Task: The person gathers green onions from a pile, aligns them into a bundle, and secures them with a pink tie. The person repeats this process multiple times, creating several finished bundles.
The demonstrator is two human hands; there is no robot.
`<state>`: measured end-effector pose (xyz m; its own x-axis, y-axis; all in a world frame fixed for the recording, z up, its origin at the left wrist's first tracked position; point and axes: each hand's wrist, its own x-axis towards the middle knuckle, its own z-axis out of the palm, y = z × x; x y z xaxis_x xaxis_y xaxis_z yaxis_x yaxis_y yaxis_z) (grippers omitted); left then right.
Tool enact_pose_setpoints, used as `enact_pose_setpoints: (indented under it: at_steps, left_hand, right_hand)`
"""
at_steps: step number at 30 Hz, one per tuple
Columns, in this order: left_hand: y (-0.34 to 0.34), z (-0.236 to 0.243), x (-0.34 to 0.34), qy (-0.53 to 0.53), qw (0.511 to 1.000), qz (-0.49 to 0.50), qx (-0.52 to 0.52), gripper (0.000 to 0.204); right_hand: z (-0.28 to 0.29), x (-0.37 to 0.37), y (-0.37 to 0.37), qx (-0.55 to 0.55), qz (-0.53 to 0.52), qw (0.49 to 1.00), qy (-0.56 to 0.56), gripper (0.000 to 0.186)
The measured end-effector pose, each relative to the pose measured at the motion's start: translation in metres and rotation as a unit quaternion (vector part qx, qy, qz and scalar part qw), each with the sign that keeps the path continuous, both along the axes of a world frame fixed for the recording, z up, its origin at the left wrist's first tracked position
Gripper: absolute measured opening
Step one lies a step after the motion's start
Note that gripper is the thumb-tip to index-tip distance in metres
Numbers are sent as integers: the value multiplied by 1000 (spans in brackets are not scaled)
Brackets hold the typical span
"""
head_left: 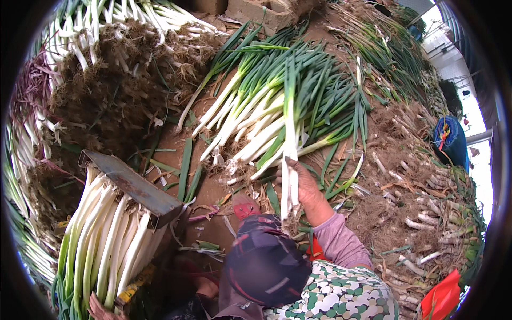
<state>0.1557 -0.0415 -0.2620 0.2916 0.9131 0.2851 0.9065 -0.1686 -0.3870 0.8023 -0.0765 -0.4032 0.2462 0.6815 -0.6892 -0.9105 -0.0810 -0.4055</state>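
Cap: closest thing to you, a dark fabric cap with thin red lines (266, 261), on someone bent over in a green-and-white patterned vest (346, 293).
Gripping hand: looks like that person's bare gripping hand (305, 184), out of a mauve sleeve (344, 240), wrapped round a few long white-stalked green-topped leeks (289, 133); roots hang toward the cap, tops lie over the loose pile.
Your hands: can't tell if the bare fingers at the lower left (100, 311) are yours; they're against bundled white stalks (106, 234), mostly cut off, so no idea how tight. Can't pick out a right one that's surely yours.
Loose pile: fanned-out green and white leeks (261, 114), top middle.
Metal: rusty grey plate (133, 184) across the bundle's upper end.
Left stack: big rooty heap of leeks (122, 80).
Right edge: blue roll (450, 138), red cloth (441, 296).
Shoe: red (245, 205), just above the cap.
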Motion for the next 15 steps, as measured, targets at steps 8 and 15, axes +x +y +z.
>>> enact_pose_setpoints:
  at_steps: [8, 15]
  left_hand:
    - [-10, -14, -23, 33, 999, 16, -14, 89]
    - [-17, 15, 6, -102, 995, 6, -2, 80]
  right_hand:
    - [1, -25, -23, 4, 47, 999, 27, 20]
    - [54, -51, 47, 83, 61, 970, -220, 33]
